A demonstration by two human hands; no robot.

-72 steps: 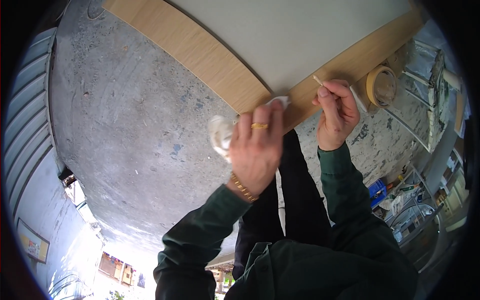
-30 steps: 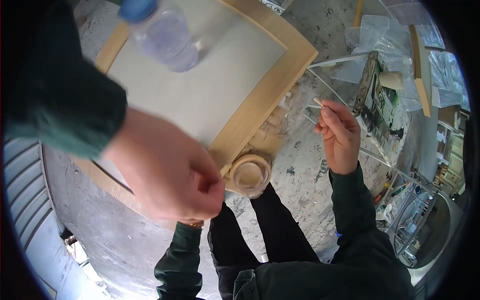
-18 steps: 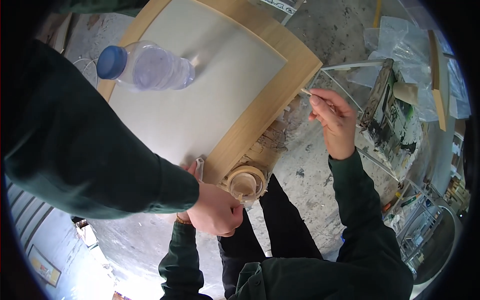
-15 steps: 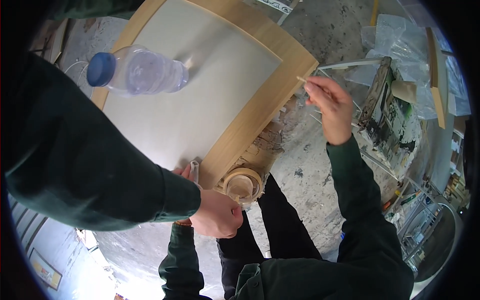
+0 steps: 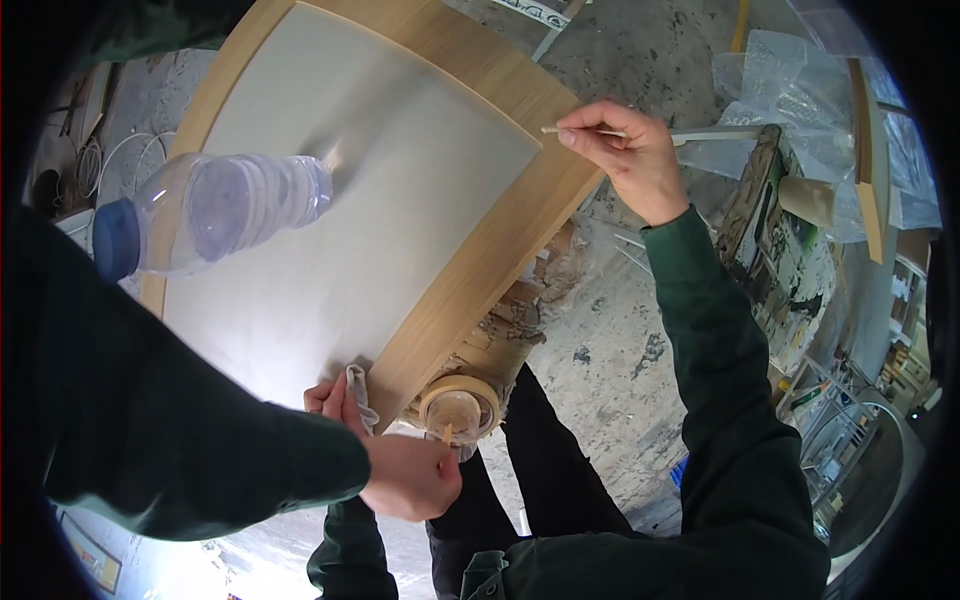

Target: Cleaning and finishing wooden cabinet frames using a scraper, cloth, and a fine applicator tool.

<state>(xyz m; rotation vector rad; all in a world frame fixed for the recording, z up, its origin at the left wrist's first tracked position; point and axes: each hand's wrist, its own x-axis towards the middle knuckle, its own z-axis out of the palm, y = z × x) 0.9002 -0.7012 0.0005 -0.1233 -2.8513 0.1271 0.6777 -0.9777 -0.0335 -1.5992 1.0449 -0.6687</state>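
My right hand [image 5: 632,160] pinches a thin pale stick [image 5: 550,129] between thumb and fingers. The stick's tip is over the right corner of a wood-framed panel [image 5: 470,255] with a pale surface. At the panel's near edge, my left hand [image 5: 328,396] has its fingers around a folded white cloth [image 5: 358,395]; its wrist is hidden behind a co-worker's hand [image 5: 408,482]. That hand, on an arm reaching in from the left, holds a small stick [image 5: 447,435] at a clear cup [image 5: 453,412], which sits inside a tan tape-like ring [image 5: 488,395].
A clear bottle with a blue cap [image 5: 117,240] appears to stand on the panel's left part. Beyond the panel's right edge are a paint-smeared board [image 5: 770,230], clear plastic wrap [image 5: 785,85] and a cardboard tube [image 5: 806,199]. A rough tan bundle [image 5: 497,345] supports the ring.
My right hand has moved left, bringing its stick from beside the panel to over its corner. The whole scene has shifted left as the view moved. Both sticks and the cloth stay held.
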